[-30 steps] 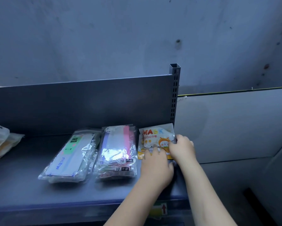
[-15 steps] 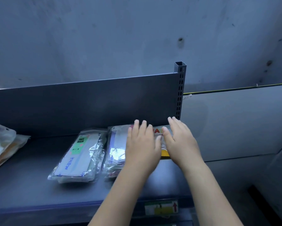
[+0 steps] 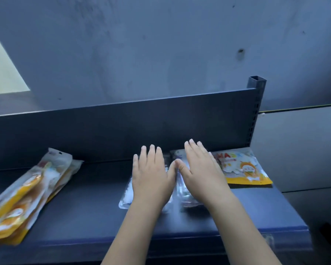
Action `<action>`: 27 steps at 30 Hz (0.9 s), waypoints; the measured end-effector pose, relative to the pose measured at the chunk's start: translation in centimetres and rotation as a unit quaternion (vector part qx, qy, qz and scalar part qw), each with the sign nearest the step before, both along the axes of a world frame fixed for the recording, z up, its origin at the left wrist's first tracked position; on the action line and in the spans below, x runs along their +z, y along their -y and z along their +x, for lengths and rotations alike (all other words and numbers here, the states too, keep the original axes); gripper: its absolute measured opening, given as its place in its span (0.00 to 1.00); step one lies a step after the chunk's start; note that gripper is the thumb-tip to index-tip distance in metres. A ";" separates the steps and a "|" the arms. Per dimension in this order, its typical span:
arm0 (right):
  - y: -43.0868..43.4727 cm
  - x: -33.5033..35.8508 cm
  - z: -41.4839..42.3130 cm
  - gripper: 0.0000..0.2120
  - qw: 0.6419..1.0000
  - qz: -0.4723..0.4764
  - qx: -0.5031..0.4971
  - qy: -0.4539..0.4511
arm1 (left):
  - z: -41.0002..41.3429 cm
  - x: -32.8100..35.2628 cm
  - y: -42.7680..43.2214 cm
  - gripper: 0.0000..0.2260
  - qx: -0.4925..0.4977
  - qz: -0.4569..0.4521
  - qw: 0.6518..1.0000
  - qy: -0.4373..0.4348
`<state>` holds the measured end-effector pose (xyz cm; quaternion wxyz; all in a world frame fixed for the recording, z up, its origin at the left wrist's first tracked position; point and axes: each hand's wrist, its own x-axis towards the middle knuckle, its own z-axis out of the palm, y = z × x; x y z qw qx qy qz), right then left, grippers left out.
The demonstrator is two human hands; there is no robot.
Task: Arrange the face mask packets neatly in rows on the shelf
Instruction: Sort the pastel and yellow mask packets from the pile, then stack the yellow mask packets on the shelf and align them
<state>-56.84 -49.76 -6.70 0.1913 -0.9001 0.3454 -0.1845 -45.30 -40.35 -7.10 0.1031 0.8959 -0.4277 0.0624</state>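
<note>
Three packets lie side by side on the right part of the dark grey metal shelf (image 3: 84, 211). A clear plastic packet (image 3: 125, 197) is under my left grip (image 3: 151, 178), and a second clear, glossy packet (image 3: 182, 190) is under my right grip (image 3: 201, 175). Just right of that sits the yellow-edged cartoon mask packet (image 3: 243, 167), its far edge close to the shelf's back panel. That row looks nearly set, and I judge I am only flattening and squaring the two clear ones. What is left is the loose heap of yellow-and-white packets (image 3: 26, 194), well apart at the left, slanted and overlapping. Both grips are spread flat, palms down, fingers straight and pointing to the far side, thumbs almost meeting between the two clear packets — clasping nothing, only pressing.
</note>
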 end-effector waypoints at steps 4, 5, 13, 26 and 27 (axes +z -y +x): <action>-4.3 0.3 4.4 0.33 1.000 0.020 0.007 -0.016 | 5.0 0.4 -4.6 0.47 -0.010 0.009 1.000 0.026; -5.3 0.2 5.4 0.33 1.000 0.023 0.005 -0.018 | 6.2 0.4 -5.8 0.47 -0.016 0.005 1.000 0.026; -12.1 -1.1 11.1 0.30 0.999 0.036 0.003 -0.019 | 11.9 -0.1 -12.7 0.44 -0.026 0.023 0.999 0.022; -18.0 -0.9 21.6 0.31 0.996 0.072 0.054 -0.008 | 20.9 0.2 -19.9 0.34 0.039 0.010 0.999 0.007; -19.0 -0.8 22.6 0.31 0.995 0.075 0.062 -0.012 | 22.0 0.4 -20.9 0.35 0.041 0.003 0.999 0.006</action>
